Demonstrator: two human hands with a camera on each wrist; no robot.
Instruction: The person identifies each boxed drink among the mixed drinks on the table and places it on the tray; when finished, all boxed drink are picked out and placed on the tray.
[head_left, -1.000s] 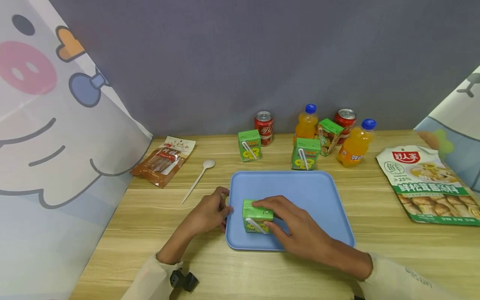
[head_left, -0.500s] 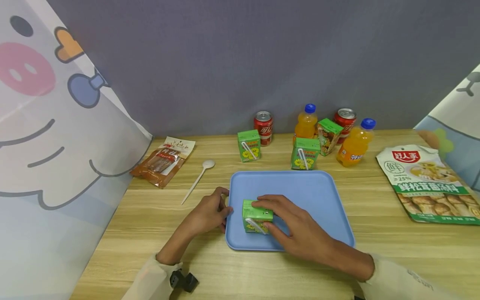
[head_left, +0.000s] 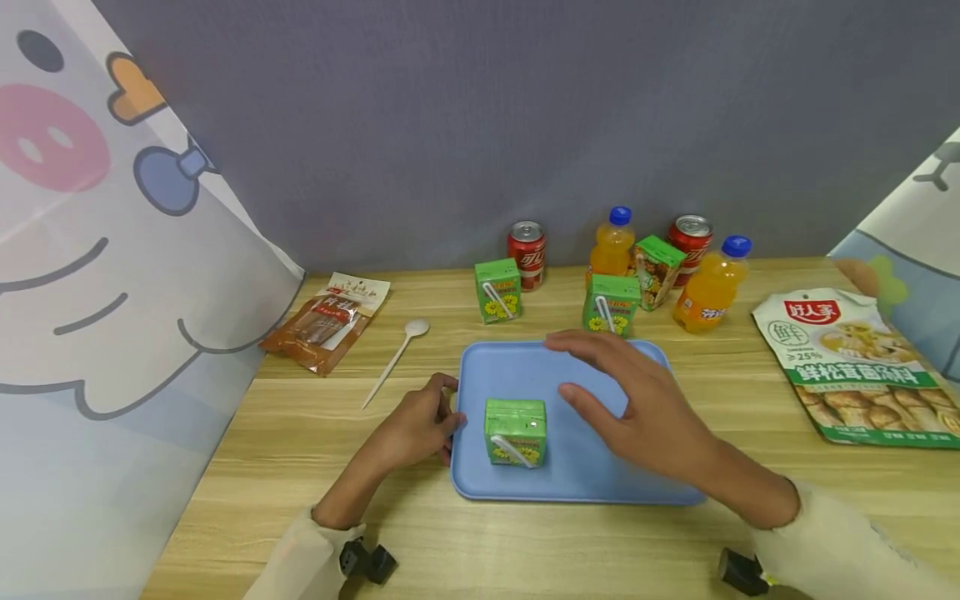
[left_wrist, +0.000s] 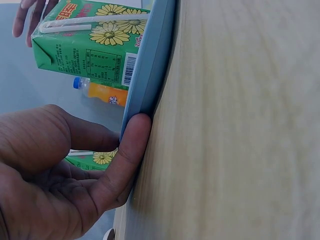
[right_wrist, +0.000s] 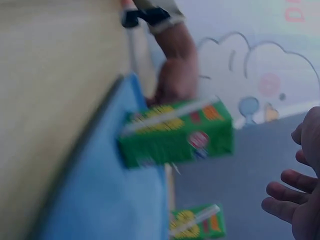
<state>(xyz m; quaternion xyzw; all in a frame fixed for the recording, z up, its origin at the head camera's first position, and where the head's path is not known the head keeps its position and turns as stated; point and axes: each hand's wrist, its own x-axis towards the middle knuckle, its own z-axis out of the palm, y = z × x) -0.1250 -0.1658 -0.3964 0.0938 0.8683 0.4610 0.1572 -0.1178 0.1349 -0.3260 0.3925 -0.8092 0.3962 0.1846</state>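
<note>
A green drink carton (head_left: 515, 433) with a white straw on its front stands upright on the left part of a blue tray (head_left: 585, 482). My left hand (head_left: 415, 425) pinches the tray's left rim; in the left wrist view the thumb lies on one side of the rim and a finger (left_wrist: 131, 142) on the other. Over the right part of the tray hovers my right hand (head_left: 637, 404), fingers spread and holding nothing, apart from the carton. In the right wrist view that hand (right_wrist: 300, 187) is at the right edge, with a gap to the carton (right_wrist: 180, 132).
Behind the tray stand two more green cartons (head_left: 498, 292) (head_left: 612, 305), a nut-pictured carton (head_left: 657, 272), red cans (head_left: 528, 255) and orange drink bottles (head_left: 708, 290). A white spoon (head_left: 397, 358) and brown snack packet (head_left: 326, 323) lie left; a mushroom seasoning bag (head_left: 855, 367) lies right.
My right hand has let go of the green carton and moved right and slightly away over the tray. The carton stays in place on the tray. The left hand has not moved.
</note>
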